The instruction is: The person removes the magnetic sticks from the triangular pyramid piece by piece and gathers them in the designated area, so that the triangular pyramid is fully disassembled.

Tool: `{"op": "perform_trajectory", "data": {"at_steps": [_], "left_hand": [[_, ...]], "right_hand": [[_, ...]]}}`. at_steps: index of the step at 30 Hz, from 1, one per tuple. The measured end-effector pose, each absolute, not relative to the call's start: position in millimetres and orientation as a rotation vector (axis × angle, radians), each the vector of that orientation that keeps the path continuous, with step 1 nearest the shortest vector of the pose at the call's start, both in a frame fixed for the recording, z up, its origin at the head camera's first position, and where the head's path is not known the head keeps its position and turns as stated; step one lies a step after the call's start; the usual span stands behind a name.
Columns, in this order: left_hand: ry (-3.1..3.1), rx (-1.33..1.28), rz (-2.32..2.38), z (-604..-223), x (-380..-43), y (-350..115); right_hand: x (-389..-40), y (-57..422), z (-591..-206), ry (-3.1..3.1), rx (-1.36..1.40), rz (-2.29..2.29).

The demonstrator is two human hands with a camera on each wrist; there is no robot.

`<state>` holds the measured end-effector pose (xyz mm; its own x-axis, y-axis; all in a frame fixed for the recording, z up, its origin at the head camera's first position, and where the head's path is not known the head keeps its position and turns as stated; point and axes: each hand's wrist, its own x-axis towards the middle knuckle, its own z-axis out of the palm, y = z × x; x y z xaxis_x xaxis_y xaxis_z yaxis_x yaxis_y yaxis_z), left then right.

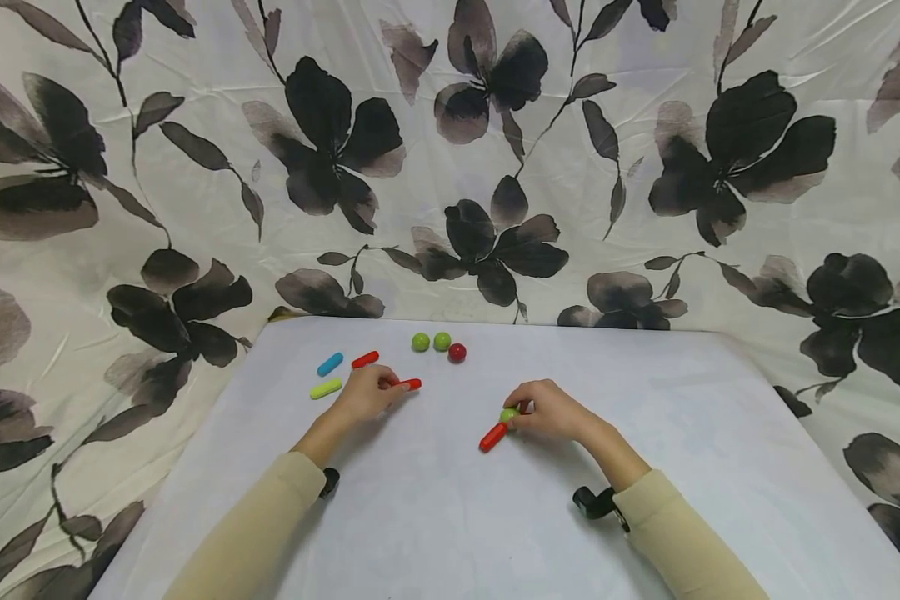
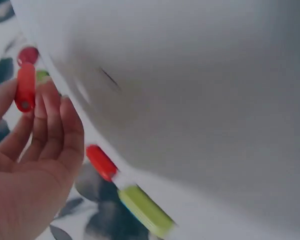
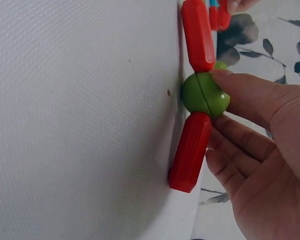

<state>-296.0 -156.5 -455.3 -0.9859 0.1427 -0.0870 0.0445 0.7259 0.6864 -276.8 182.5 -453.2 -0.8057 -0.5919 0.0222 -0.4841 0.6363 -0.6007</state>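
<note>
My left hand (image 1: 367, 392) pinches a red stick (image 1: 411, 384) between thumb and fingers at the left of the table. In the left wrist view that red stick (image 2: 25, 89) is seen nearly end-on. Further right, my right hand (image 1: 547, 410) holds a green ball (image 1: 508, 413) with thumb and forefinger. One red stick (image 1: 492, 437) slants from this ball toward the lower left. The right wrist view shows the green ball (image 3: 205, 95) between two red sticks, an upper one (image 3: 197, 35) and a lower one (image 3: 191, 152), each with an end at the ball.
Beside my left hand lie a blue stick (image 1: 330, 364), a yellow-green stick (image 1: 326, 388) and another red stick (image 1: 365, 359). Two green balls (image 1: 431, 342) and a red ball (image 1: 457, 353) sit near the back edge of the white table (image 1: 607, 367). Behind hangs a flowered cloth (image 1: 630, 242).
</note>
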Motion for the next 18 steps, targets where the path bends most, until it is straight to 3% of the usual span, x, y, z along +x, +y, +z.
{"op": "perform_trajectory", "data": {"at_steps": [7,18], "left_hand": [[2.963,0.031,1.009,-461,-301,-186],[2.990,-0.030,0.890,-463,-307,-195]], "right_hand": [[-276,183,-454,2.683,-0.877,-0.902],[-277,182,-454,2.685,-0.883,-0.915]]}}
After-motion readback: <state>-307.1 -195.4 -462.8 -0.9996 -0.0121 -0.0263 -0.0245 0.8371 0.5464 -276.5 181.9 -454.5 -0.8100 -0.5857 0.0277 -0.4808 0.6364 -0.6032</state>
